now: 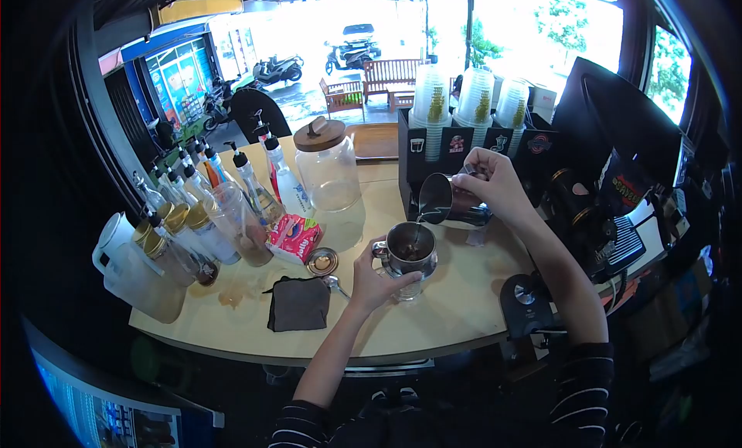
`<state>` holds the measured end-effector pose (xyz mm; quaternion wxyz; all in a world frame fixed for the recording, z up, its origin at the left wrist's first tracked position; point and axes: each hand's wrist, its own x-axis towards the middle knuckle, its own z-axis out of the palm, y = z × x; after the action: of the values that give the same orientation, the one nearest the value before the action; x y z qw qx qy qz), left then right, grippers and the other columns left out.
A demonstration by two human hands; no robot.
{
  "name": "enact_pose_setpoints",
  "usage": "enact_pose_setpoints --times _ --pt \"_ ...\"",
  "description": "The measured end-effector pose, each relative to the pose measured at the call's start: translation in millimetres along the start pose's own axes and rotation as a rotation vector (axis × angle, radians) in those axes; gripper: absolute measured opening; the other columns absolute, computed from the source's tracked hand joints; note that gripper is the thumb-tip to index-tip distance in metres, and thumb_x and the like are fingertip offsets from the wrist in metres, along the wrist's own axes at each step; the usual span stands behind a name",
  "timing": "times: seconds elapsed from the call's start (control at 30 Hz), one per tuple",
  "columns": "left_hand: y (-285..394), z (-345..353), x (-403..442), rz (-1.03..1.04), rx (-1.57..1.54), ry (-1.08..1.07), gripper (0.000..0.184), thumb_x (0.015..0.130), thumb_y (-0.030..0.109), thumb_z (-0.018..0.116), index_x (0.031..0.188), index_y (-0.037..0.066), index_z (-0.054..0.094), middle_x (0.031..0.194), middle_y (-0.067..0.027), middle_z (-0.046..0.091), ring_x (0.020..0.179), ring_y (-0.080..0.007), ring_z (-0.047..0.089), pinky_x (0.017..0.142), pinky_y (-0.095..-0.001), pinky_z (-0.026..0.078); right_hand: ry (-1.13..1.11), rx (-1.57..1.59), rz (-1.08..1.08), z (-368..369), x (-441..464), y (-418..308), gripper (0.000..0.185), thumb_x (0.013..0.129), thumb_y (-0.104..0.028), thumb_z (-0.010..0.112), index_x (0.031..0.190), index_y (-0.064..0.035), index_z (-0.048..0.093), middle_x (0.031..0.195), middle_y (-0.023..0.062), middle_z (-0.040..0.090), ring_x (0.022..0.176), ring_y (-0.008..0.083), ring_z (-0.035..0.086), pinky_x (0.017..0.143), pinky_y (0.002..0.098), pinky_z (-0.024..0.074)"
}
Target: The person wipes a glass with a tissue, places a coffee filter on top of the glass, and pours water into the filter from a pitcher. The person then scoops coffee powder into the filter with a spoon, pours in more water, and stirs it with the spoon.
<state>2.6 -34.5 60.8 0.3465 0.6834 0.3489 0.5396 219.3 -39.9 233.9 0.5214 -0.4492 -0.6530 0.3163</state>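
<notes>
My right hand [495,184] grips a metal pitcher [461,205] and holds it tilted to the left. A thin stream of water falls from its spout into a metal drip filter [413,246], which has dark wet contents. This filter sits on top of a small glass [410,292] on the counter. My left hand [379,280] is wrapped around the filter's left side and rim, its thumb along the front. Left of that hand lie a round metal lid [321,261], a spoon [335,284] and a folded dark cloth [297,304].
Pump bottles [255,187], jars [179,243] and a plastic jug [143,270] crowd the counter's left. A large glass jar [328,174] and pink packet [294,237] stand nearer. Behind the pitcher is a black organizer [423,166] with stacked cups [473,100]; a black machine [573,201] is right.
</notes>
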Motion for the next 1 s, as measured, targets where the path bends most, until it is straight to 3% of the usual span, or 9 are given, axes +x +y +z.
enact_pose_setpoints --times 0.4,0.57,0.77,0.83,0.97,1.0 --pt "3.0 -0.4 0.0 -0.019 -0.029 -0.002 0.075 0.054 0.031 0.088 0.115 0.002 0.054 0.103 -0.0111 0.064 0.097 -0.0191 0.061 0.090 -0.0348 0.047 -0.019 -0.035 -0.038 5.2 7.3 2.6 0.021 0.079 -0.001 0.066 0.074 -0.0065 0.046 0.065 -0.0055 0.051 0.059 -0.0025 0.045 0.054 0.0148 0.0437" --pt "5.1 0.6 -0.5 -0.039 -0.065 -0.003 0.073 0.054 0.030 0.088 0.113 0.002 0.056 0.103 -0.0107 0.064 0.098 -0.0188 0.061 0.090 -0.0343 0.047 -0.017 -0.017 -0.041 1.2 0.7 -2.1 0.020 0.079 -0.001 0.066 0.075 -0.0065 0.046 0.066 -0.0052 0.052 0.060 -0.0022 0.048 0.054 0.0151 0.0420" --pt "-0.3 0.9 -1.1 -0.058 -0.070 -0.008 0.082 0.054 0.031 0.089 0.121 0.002 0.049 0.109 -0.0128 0.061 0.104 -0.0220 0.058 0.094 -0.0365 0.044 0.086 0.138 -0.006 -4.3 -7.8 9.5 0.016 0.079 -0.003 0.066 0.074 -0.0045 0.050 0.063 -0.0037 0.051 0.057 0.0003 0.047 0.050 0.0173 0.0385" --pt "2.4 -0.1 2.0 0.083 -0.122 0.045 0.080 0.060 0.031 0.086 0.124 0.004 0.046 0.113 -0.0125 0.060 0.109 -0.0233 0.056 0.098 -0.0355 0.041 0.122 0.186 0.042 -5.0 -14.1 13.1 0.016 0.080 -0.004 0.066 0.074 -0.0047 0.051 0.064 -0.0031 0.052 0.057 0.0012 0.047 0.050 0.0174 0.0386" --pt "8.7 -29.3 2.5 0.062 -0.166 0.139 0.064 0.071 0.025 0.079 0.122 0.004 0.048 0.116 -0.0090 0.058 0.111 -0.0209 0.054 0.097 -0.0358 0.040 0.229 0.380 0.081 -8.2 -21.8 39.3 0.017 0.082 -0.003 0.062 0.071 -0.0089 0.050 0.062 -0.0044 0.048 0.055 0.0023 0.043 0.053 0.0183 0.0333" --pt "14.7 -44.2 -0.3 0.029 -0.003 0.110 0.053 0.075 0.021 0.075 0.119 0.004 0.051 0.114 -0.0084 0.058 0.109 -0.0201 0.054 0.095 -0.0367 0.040 0.299 0.443 0.123 -7.5 -25.3 43.9 0.019 0.082 -0.002 0.061 0.070 -0.0092 0.050 0.060 -0.0046 0.046 0.054 0.0027 0.041 0.053 0.0191 0.0321"
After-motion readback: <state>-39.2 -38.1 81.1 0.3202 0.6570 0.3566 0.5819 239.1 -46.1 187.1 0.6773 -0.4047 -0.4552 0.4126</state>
